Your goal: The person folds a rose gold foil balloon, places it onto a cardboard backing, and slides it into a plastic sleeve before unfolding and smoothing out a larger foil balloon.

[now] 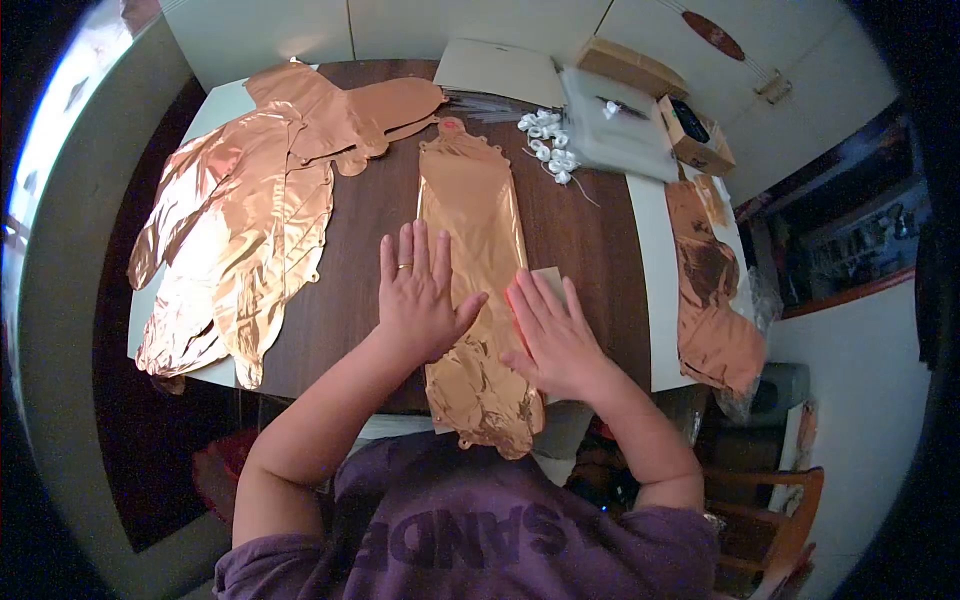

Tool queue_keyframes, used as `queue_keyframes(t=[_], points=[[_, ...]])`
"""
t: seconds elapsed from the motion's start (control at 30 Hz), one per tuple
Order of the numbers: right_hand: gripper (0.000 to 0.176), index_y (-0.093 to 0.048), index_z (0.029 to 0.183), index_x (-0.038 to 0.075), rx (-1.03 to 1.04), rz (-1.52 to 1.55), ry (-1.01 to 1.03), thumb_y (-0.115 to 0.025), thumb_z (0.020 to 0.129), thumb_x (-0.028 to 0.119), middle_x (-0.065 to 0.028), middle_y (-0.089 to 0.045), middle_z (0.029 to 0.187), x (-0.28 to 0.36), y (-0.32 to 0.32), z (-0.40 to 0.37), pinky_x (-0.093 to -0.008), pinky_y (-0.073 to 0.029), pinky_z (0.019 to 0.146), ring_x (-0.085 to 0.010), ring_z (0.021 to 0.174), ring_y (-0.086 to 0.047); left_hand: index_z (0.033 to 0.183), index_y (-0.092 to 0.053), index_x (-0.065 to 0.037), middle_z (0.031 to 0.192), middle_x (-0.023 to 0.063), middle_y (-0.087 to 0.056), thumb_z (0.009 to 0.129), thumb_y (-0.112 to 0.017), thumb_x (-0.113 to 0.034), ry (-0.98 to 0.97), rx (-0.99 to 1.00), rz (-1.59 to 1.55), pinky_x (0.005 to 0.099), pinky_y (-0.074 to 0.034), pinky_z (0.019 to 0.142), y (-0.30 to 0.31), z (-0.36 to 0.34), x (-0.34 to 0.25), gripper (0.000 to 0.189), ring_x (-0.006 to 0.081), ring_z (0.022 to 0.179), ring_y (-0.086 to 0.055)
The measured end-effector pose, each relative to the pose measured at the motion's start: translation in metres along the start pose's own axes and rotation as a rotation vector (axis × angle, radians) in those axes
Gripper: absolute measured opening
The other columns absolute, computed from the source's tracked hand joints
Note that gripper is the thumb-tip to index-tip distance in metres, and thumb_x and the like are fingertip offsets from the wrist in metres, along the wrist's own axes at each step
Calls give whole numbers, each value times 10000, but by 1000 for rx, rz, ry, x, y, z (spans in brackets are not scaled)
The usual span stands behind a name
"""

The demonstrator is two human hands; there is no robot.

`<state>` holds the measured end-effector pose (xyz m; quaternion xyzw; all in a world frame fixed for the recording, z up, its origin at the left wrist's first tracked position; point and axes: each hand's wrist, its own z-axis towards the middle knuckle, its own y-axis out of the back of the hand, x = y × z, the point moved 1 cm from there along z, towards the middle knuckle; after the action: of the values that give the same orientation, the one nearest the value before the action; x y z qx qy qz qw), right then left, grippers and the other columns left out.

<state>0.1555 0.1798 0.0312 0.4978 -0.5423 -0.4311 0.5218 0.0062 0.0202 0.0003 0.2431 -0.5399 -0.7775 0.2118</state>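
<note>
A flat, deflated rose-gold foil balloon [470,200] lies lengthwise on the dark table, its crumpled lower end hanging over the near edge. My left hand [425,295] lies palm down across its left edge, fingers stretched out and a ring on one of them. On the opposite edge rests my right hand [555,340], also flat, with extended fingers. A pale card or sheet [548,279] shows partly behind the right fingertips; the rest of it is hidden. Neither hand grips anything.
More flat foil balloons [240,220] are piled at the left. White ribbon coils [548,140], thin clear sticks [490,105], a clear plastic bag [610,130] and a cardboard box [700,140] lie at the back. Another foil piece [710,290] hangs at the right. A wooden chair [790,510] stands lower right.
</note>
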Motion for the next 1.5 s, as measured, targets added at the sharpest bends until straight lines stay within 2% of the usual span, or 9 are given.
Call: queue_keyframes(t=[0.37,0.47,0.57,0.77,0.9,1.07,1.17,1.27,1.5], points=[[878,-172,1532,-9,-19,22,-26,-482,940,560,-240,-137,1597,7,-8,-17,-584,-70,1179,-383,1487,-130,1461,-351,35,1477,328,-340,902,-472,-606,55,97,6,590,-108,1165,20,12,-2,858,459,1412,-281],[869,-206,1519,-18,-47,36,-23,-486,935,561,-244,-156,1590,6,-14,-17,-586,-75,1178,-386,1485,-130,1399,-452,26,1441,291,-415,913,-495,-552,-140,-65,50,571,-151,1161,42,31,-18,756,420,1383,-350],[861,-247,1496,-38,32,21,-40,-491,930,563,-249,-190,1576,11,-3,-13,-587,-84,1176,-394,1477,-145,1329,-524,24,1407,218,-481,914,-549,-459,-512,156,-78,519,-143,1190,22,39,-41,637,359,1382,-369],[847,-272,1476,-60,-13,41,-33,-513,924,537,-268,-228,1553,7,-5,-13,-588,-99,1173,-406,1464,-170,1293,-557,27,1365,190,-530,916,-562,-412,-444,36,-106,520,-225,1169,-21,74,-24,579,338,1321,-445],[850,-268,1480,-57,-69,67,-13,-543,915,516,-276,-227,1550,7,-7,-15,-583,-104,1174,-406,1463,-174,1286,-560,14,1364,175,-531,911,-571,-362,-397,127,-74,508,-278,1147,-18,107,-12,531,317,1307,-460],[854,-260,1498,-29,-29,61,-31,-549,912,521,-254,-212,1567,8,-4,-16,-572,-106,1180,-395,1468,-174,1145,-661,-25,1198,126,-647,865,-644,-298,-459,-139,-208,488,-326,1116,-35,136,8,392,316,1209,-541],[854,-266,1502,-17,-40,76,-34,-542,912,536,-241,-212,1573,9,-6,-16,-575,-103,1182,-386,1471,-172,1214,-622,-26,1283,154,-594,880,-631,-269,-456,-55,-287,481,-320,1125,-40,139,19,413,330,1248,-512],[851,-272,1505,-9,-85,69,-17,-530,916,550,-230,-209,1581,5,-12,-16,-575,-95,1184,-380,1476,-166,1302,-572,-68,1377,173,-516,923,-591,-276,-354,-262,-582,503,-307,1123,-37,132,30,433,340,1300,-456],[835,-265,1505,-11,-47,91,-49,-519,928,536,-226,-191,1590,7,-8,-17,-545,-73,1196,-369,1481,-163,1414,-404,39,1482,252,-374,910,-605,-378,-402,21,-209,528,-255,1148,45,1,7,684,408,1402,-319]])
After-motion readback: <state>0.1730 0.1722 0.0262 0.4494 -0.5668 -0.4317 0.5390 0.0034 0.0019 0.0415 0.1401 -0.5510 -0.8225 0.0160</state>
